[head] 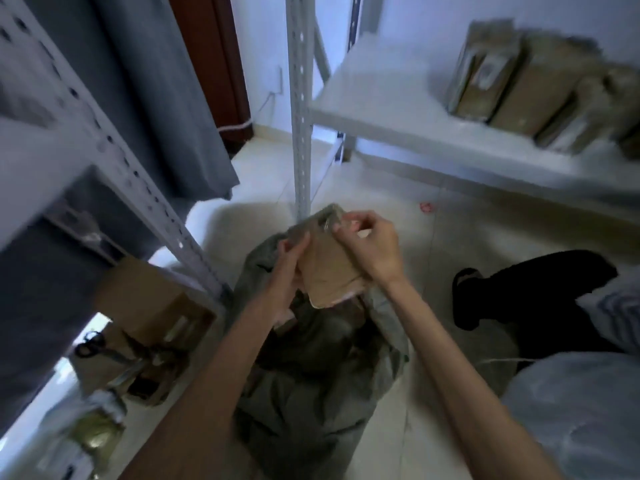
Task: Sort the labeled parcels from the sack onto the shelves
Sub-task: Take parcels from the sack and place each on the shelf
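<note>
A brown paper parcel [329,265] is held up over the open grey sack [311,368] on the floor. My left hand [287,271] grips the parcel's left edge. My right hand [370,247] pinches its upper right corner, where a pale label or tape shows. More brown shapes lie dark inside the sack. Several wrapped parcels [512,88] stand in a row on the white shelf [398,109] at the upper right. Other boxes [152,306] sit on the low left shelf [41,410].
A perforated metal shelf post [301,109] rises just behind the parcel, and another slants at the left [114,147]. Black scissors [90,342] lie on the left boxes. A grey curtain [145,98] hangs behind. A black-clad leg [519,289] and a pale bag [571,410] are at the right.
</note>
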